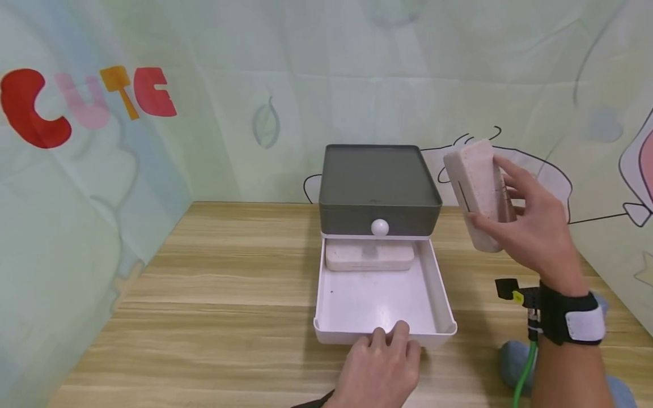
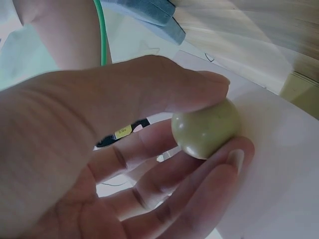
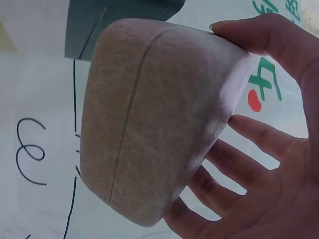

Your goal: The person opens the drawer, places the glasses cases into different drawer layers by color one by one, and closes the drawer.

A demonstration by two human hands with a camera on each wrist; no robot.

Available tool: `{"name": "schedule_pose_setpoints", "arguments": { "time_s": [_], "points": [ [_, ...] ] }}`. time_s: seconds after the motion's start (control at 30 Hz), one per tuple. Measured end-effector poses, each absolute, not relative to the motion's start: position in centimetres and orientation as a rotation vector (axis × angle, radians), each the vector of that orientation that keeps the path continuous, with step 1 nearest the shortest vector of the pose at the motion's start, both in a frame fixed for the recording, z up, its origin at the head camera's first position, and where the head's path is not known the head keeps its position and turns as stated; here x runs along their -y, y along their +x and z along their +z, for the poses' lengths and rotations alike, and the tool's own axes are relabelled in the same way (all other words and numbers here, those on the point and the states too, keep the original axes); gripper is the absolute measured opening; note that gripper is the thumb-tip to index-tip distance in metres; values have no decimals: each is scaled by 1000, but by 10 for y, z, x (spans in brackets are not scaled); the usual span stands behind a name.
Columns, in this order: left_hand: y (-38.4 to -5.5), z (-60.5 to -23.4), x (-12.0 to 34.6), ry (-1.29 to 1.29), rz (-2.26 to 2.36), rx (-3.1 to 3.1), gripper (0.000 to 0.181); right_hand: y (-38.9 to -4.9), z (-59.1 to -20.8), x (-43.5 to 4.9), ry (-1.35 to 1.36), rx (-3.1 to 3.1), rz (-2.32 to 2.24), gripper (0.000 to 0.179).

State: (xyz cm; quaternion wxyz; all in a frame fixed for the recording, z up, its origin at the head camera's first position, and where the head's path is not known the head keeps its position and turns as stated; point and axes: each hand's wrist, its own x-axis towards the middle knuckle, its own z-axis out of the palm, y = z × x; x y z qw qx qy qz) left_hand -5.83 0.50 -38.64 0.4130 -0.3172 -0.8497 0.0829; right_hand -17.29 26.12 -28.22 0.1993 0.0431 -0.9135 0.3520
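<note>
My right hand point(image 1: 535, 224) holds up a pale pink oblong case point(image 1: 479, 190) with rounded edges, right of the grey drawer box point(image 1: 377, 175). Thumb and fingers grip it from opposite sides; the right wrist view shows a thin seam line along the case point(image 3: 144, 119). Below the box a white drawer point(image 1: 377, 300) is pulled out. A similar pale case point(image 1: 369, 256) lies crosswise at its back. At the drawer's front, my left hand point(image 1: 382, 365) pinches a round knob point(image 2: 207, 129) between thumb and fingers, seen in the left wrist view.
The upper drawer, with a white round knob point(image 1: 380, 228), is closed. Blue-grey rounded things point(image 1: 512, 362) lie on the wooden table point(image 1: 214, 306) by my right forearm, where a green cable point(image 1: 525, 368) hangs from the wrist strap. A printed cloth point(image 1: 326, 102) stands behind.
</note>
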Motion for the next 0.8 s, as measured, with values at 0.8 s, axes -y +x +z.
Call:
{"name": "schedule_pose_setpoints", "arguments": {
  "time_s": [0.8],
  "points": [
    [-59,-386,-4,-837,239,2150,12,-163,-277,-224,343,2490,965,93]
  ]
}}
